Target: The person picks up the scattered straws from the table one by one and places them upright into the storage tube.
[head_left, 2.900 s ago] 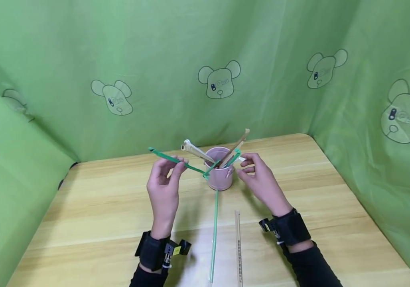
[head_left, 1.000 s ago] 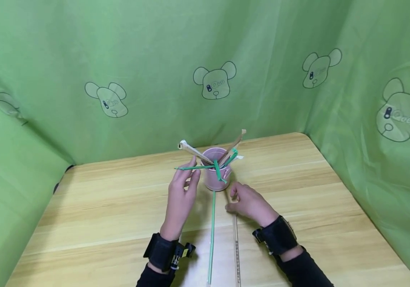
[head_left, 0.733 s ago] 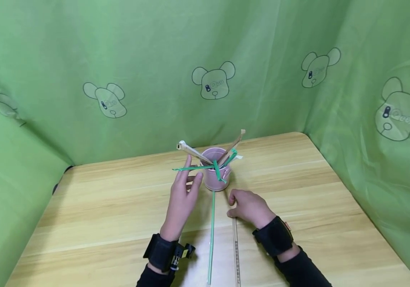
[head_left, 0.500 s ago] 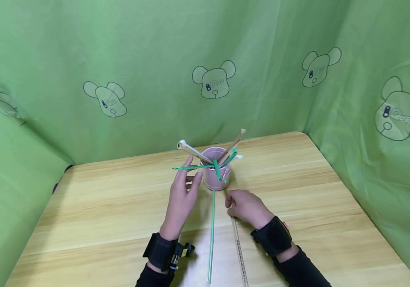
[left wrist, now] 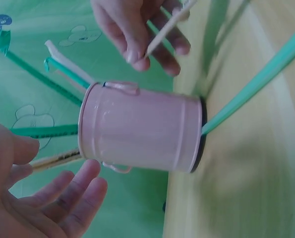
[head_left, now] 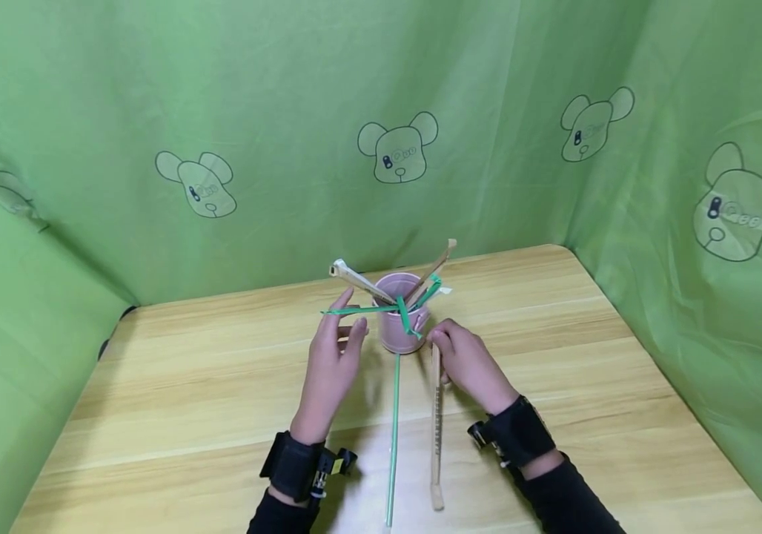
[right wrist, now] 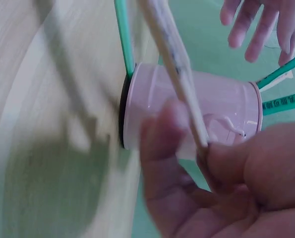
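Note:
A pink bucket stands near the back of the table with several wrapped straws leaning in it. My left hand is beside its left side, fingers loosely extended. A green straw sticking out of the bucket crosses that hand's index finger; the thumb stands apart from it. With thumb and fingers my right hand pinches a brown paper-wrapped straw by its upper end, just right of the bucket. The straw's lower end points toward the front of the table, and in the right wrist view it passes in front of the bucket.
A long green straw lies on the wooden table, running from the bucket's base toward the front. A white paper-wrapped straw and a brown straw lean out of the bucket. Green curtain with bear drawings surrounds the table.
The right hand has taken the brown straw off the table and lifted it up and back toward the bucket. Earlier, the left hand let go of the green straw, which now leans in the bucket.

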`<state>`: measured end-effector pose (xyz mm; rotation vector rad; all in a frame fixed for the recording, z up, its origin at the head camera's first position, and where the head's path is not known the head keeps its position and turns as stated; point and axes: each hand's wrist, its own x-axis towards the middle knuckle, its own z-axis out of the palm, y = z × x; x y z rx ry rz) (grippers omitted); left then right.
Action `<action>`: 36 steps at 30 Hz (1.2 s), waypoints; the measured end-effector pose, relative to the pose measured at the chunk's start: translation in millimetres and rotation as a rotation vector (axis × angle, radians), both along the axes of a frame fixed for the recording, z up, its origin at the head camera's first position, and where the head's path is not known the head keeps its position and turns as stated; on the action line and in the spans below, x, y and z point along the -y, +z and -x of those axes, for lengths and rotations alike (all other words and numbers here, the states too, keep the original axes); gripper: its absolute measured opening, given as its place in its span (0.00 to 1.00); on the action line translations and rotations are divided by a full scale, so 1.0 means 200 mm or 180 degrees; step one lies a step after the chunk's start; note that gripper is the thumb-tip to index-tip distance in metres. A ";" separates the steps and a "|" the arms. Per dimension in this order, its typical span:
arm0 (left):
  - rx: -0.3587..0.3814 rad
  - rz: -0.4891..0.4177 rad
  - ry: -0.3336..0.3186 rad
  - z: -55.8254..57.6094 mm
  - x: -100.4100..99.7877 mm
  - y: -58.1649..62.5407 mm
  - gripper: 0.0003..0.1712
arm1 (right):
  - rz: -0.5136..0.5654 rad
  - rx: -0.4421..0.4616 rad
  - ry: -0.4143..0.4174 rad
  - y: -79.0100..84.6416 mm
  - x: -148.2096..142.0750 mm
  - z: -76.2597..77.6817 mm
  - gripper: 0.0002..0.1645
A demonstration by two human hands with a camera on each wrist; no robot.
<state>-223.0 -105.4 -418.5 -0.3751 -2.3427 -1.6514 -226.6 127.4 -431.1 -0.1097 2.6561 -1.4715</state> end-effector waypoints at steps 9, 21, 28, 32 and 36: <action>0.0091 -0.0133 0.0154 0.00 0.06 0.02 0.31 | 0.0816 0.0032 -0.0122 0.00 -0.03 0.03 0.15; 0.0091 -0.0112 0.0158 0.01 0.07 0.00 0.29 | 0.1027 -0.0155 -0.0114 0.04 -0.08 0.04 0.15; 0.0154 0.0040 0.0098 0.01 0.06 -0.01 0.23 | 0.1289 -0.0543 -0.0269 0.10 -0.12 0.05 0.15; 0.0209 0.0182 0.0001 0.01 0.06 -0.02 0.18 | 0.1541 -0.1152 -0.0509 0.15 -0.14 0.03 0.12; 0.0250 0.0326 -0.0110 0.01 0.05 -0.03 0.17 | 0.1515 -0.1772 -0.0687 0.20 -0.17 0.01 0.10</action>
